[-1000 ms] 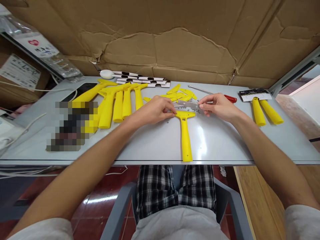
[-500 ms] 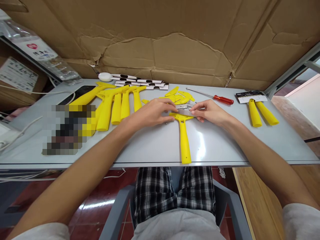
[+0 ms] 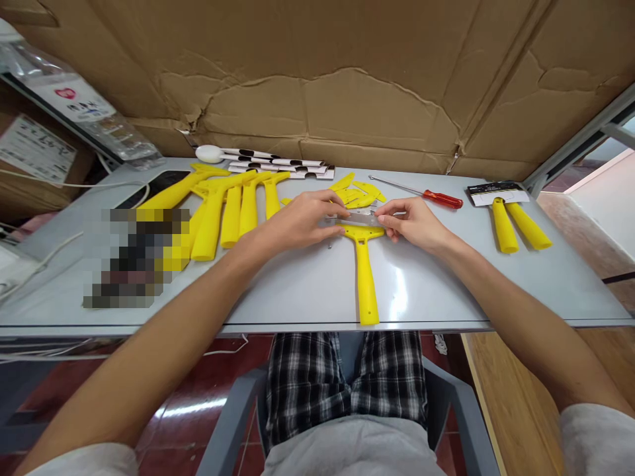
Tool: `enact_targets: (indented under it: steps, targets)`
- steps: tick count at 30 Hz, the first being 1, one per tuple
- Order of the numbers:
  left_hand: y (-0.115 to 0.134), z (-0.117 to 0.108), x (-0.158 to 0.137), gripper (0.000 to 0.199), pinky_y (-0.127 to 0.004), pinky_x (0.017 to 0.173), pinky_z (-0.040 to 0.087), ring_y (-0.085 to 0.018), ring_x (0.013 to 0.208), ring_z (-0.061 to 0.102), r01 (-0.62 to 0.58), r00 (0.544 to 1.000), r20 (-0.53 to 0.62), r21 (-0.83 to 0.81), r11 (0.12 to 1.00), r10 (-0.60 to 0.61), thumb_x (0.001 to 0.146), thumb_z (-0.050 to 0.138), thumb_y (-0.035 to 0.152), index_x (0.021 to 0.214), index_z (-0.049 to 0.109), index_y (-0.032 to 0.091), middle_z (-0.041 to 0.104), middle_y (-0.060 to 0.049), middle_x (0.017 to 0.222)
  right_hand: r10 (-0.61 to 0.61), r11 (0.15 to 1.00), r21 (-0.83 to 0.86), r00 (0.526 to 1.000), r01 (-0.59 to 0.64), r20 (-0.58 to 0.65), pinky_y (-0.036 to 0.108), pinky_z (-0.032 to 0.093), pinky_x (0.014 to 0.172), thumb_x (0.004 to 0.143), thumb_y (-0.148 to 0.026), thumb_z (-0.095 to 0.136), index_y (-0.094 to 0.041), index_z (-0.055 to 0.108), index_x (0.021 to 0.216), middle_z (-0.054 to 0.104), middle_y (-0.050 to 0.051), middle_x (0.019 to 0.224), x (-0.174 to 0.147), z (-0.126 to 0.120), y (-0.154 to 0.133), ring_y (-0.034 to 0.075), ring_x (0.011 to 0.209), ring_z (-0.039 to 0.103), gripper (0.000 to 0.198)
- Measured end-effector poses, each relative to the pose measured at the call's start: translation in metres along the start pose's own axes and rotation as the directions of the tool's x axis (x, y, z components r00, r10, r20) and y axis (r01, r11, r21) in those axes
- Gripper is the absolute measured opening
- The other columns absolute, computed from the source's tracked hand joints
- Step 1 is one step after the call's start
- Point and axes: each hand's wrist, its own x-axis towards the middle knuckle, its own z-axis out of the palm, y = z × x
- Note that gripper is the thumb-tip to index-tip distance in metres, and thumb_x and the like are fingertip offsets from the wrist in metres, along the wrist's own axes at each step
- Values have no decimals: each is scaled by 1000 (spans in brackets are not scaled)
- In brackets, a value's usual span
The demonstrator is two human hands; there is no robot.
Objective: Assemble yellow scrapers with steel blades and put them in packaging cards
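Note:
A thin metal scraper blade [image 3: 364, 219] spans the gap between my two hands, just above the wide head of a yellow scraper handle [image 3: 366, 281]. My left hand [image 3: 310, 219] pinches the blade's left end between thumb and fingers. At the other end, the fingertips of my right hand [image 3: 411, 220] are closed on it. The handle lies flat, its grip pointing toward me. Whether blade and head touch is not clear. Behind the blade lie small metal pieces, partly covered, and a pile of flat yellow plastic pieces [image 3: 364, 193]. One tiny screw [image 3: 330, 246] lies below my left hand.
Several yellow handles [image 3: 208, 221] lie at the left, near a pixelated patch. A red-handled screwdriver [image 3: 443, 199] rests behind my right hand. Farther right are two yellow handles with a black-and-white card [image 3: 499, 194]. A white spoon [image 3: 209, 154] and cardboard strips lie along the cardboard wall.
The blade has shifted slightly to the left and away from me, with both hands moving a little along with it. The yellow handle stays in place.

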Motion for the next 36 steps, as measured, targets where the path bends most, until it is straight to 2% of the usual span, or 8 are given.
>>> enact_targets:
  steps: [4, 7, 12, 19, 24, 29, 34, 36]
  targets:
    - [1, -5, 0, 33, -42, 109, 58, -27, 116, 75, -19, 998, -63, 10, 1000, 19, 103, 66, 28, 128, 86, 21, 80, -11, 129, 6, 996, 88, 1000, -6, 10, 21, 47, 58, 93, -34, 87, -7, 74, 110, 66, 3, 72, -1, -2, -3, 5, 55, 55, 35]
    - [1, -6, -1, 38, -43, 110, 57, -28, 118, 75, -30, 999, -27, 16, 999, 30, 99, 65, 24, 132, 85, 21, 81, -11, 131, 10, 997, 77, 999, -12, 34, 21, 48, 58, 94, -32, 86, -8, 73, 112, 66, 3, 72, 0, -3, -2, 5, 55, 56, 33]
    - [-3, -1, 0, 36, -45, 107, 58, -29, 116, 76, -37, 997, 70, 13, 999, 36, 99, 72, 34, 131, 86, 23, 82, -11, 128, 12, 999, -45, 999, -9, 50, 19, 48, 55, 95, -28, 83, -8, 73, 113, 66, 2, 72, 2, -4, 4, 5, 55, 57, 28]
    - [-2, 2, 0, 36, -46, 115, 56, -31, 125, 75, -49, 997, 52, -22, 999, 50, 103, 75, 41, 132, 85, 22, 81, -13, 135, -2, 997, -78, 997, 8, 79, 18, 43, 51, 95, -27, 83, -6, 75, 111, 66, 4, 72, 3, -6, 3, 4, 56, 55, 27]
    - [-3, 3, 0, 34, -46, 110, 57, -31, 120, 77, -45, 994, 98, 0, 999, 45, 105, 72, 42, 129, 86, 23, 83, -12, 134, 25, 998, -63, 996, -20, 80, 18, 42, 52, 98, -24, 79, -6, 75, 112, 64, 2, 69, 3, -7, 2, 2, 51, 49, 23]
    - [-5, 2, 0, 35, -45, 109, 58, -29, 118, 77, -51, 998, 42, -38, 998, 53, 105, 73, 46, 127, 87, 23, 83, -12, 129, 24, 999, -33, 996, -21, 86, 18, 45, 55, 101, -25, 76, -7, 76, 113, 63, 2, 67, 1, -6, 1, 3, 52, 51, 22]
    - [-4, 2, 0, 33, -44, 107, 58, -29, 116, 77, -36, 996, 76, -20, 999, 37, 104, 73, 45, 125, 87, 24, 83, -11, 128, 44, 990, -137, 996, -33, 80, 20, 40, 54, 102, -25, 71, -6, 78, 113, 63, 2, 67, 1, -5, 1, 4, 51, 49, 23]
    - [-4, 3, 0, 32, -44, 106, 58, -29, 114, 77, -29, 995, 98, -8, 1000, 30, 104, 72, 46, 121, 88, 25, 84, -11, 126, 10, 977, -214, 997, 5, 72, 21, 41, 56, 101, -28, 71, -7, 79, 113, 67, 4, 73, 2, -6, 3, 4, 53, 51, 26]
